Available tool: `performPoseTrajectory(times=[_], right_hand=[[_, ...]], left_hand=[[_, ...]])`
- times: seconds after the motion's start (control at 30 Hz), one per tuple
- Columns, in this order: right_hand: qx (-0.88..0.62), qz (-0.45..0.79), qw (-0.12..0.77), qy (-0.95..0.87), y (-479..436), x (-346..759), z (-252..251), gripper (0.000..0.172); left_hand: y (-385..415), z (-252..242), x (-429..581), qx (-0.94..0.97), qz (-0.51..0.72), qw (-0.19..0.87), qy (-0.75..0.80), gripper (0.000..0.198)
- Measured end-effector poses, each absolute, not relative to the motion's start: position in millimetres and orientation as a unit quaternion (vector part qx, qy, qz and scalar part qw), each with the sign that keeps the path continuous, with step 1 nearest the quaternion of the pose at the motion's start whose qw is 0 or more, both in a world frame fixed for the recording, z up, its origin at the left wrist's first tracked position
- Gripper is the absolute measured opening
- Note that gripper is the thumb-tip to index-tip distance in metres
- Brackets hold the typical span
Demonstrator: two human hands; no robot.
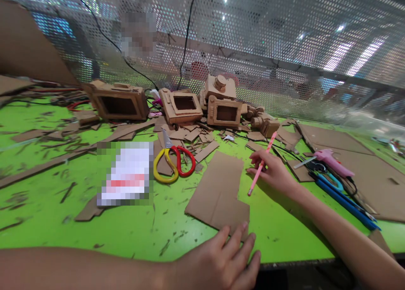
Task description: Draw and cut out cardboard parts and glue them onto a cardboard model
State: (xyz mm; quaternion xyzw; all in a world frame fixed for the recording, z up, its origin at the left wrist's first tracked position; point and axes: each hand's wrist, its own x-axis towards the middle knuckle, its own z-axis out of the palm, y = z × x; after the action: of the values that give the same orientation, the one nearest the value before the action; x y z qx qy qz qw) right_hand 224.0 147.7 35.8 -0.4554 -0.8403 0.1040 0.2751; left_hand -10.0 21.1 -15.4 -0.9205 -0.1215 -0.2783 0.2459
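A flat cardboard piece (218, 188) with a notched right side lies on the green table in front of me. My left hand (221, 256) rests at its near edge, fingers stretched out and fingertips touching it. To the right of the cardboard, my right hand (268, 169) is closed around a pink pencil (261, 165), held slanted with its eraser end toward me. Scissors (172, 161) with one yellow and one red handle lie left of the cardboard. Beside them is a white paper (131, 172), its print blurred out.
Several cardboard camera models (224, 112) stand at the back among scraps, before a perforated metal screen (268, 49). On the right lie a pink glue gun (335, 163), a blue cutter-like tool (344, 203) and large cardboard sheets (376, 182). A long cardboard strip (63, 157) crosses the left.
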Motion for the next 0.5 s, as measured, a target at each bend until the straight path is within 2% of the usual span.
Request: performPoseTrajectory(times=[0.3, 0.5], right_hand=[[-0.462, 0.096, 0.262, -0.842, 147.4, 223.0, 36.1, 0.02], [-0.446, 0.08, 0.267, -0.851, 148.4, 223.6, 35.7, 0.014]], left_hand=[[20.6, -14.5, -9.3, -0.921, -0.28, 0.243, -0.123, 0.029], [19.5, -14.9, -9.7, -0.921, -0.277, 0.244, -0.122, 0.029]])
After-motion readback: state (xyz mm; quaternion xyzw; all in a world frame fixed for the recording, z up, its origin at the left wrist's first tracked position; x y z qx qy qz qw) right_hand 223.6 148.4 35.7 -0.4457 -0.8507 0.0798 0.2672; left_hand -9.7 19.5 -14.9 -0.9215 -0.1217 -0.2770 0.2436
